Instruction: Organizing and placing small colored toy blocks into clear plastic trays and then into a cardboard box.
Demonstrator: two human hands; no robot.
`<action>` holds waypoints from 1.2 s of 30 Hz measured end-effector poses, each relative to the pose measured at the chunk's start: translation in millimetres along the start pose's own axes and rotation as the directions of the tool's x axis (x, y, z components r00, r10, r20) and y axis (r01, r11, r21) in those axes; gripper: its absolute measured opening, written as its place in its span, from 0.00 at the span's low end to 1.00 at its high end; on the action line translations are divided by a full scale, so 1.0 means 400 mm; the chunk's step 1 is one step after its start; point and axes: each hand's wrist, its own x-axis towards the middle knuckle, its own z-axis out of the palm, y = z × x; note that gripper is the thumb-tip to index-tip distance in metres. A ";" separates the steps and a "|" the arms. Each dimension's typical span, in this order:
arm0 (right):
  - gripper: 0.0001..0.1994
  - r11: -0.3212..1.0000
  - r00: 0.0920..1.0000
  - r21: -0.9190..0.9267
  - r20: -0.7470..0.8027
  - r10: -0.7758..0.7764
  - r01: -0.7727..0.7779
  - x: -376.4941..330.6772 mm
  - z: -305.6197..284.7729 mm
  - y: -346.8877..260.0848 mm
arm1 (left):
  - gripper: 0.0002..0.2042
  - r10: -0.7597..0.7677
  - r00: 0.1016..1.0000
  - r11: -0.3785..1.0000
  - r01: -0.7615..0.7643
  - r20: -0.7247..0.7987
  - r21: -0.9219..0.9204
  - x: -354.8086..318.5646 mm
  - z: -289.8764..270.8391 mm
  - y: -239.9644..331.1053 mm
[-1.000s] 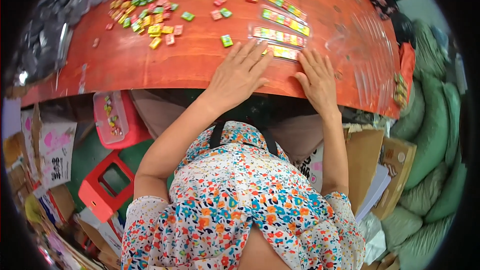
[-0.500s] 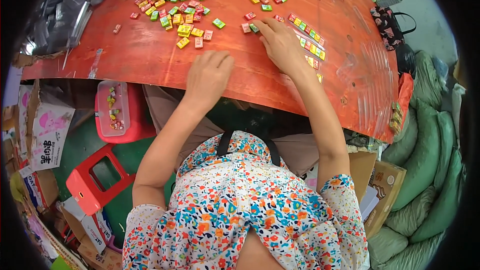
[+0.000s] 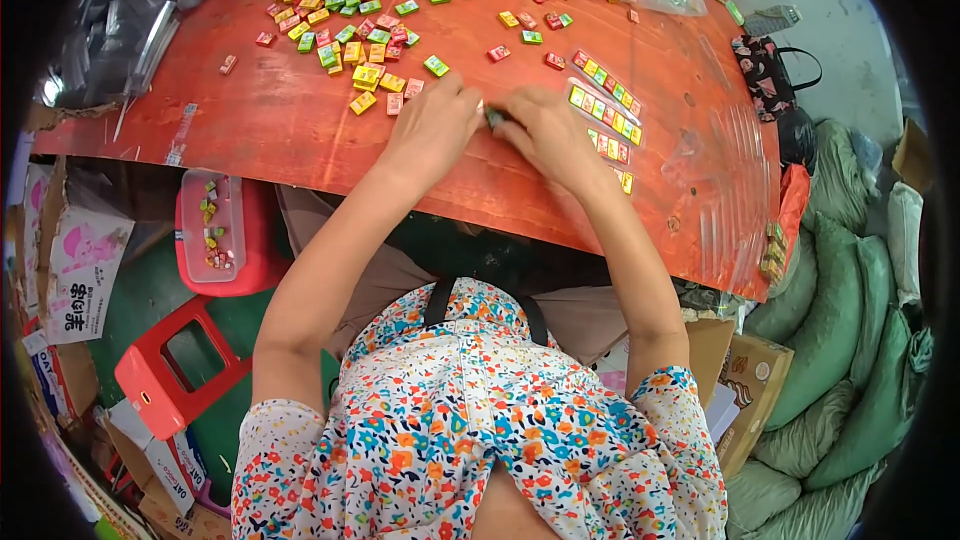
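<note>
Drawn back toward our curled left hand, whose grip we cannot tell, our right hand pinches a small green packet, its blurred long axis perhaps pointing away, over the red table; green sacks slump rightward.

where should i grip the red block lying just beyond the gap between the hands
Pinch the red block midway along its two long sides, probably best from above. It lies flat, longer than it is wide, with bare tabletop around it, so there should be room on either side.
</note>
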 end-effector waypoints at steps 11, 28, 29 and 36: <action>0.15 0.953 0.989 -0.279 -0.120 0.091 -0.121 0.158 0.005 0.078 | 0.08 0.031 0.998 0.923 -0.010 -0.050 0.384 0.087 -0.057 -0.062; 0.20 0.997 0.997 -0.011 0.019 -0.076 0.077 -0.031 -0.026 -0.012 | 0.23 0.035 0.998 0.997 -0.032 -0.051 0.064 -0.078 -0.072 -0.002; 0.20 0.997 0.997 -0.011 0.018 -0.078 0.079 -0.028 -0.019 -0.008 | 0.23 0.035 0.998 0.997 -0.032 -0.053 0.065 -0.073 -0.070 -0.001; 0.17 0.993 0.993 0.013 0.002 -0.114 0.114 -0.021 0.010 -0.003 | 0.20 0.000 0.997 0.993 -0.010 0.082 0.120 -0.063 -0.055 0.007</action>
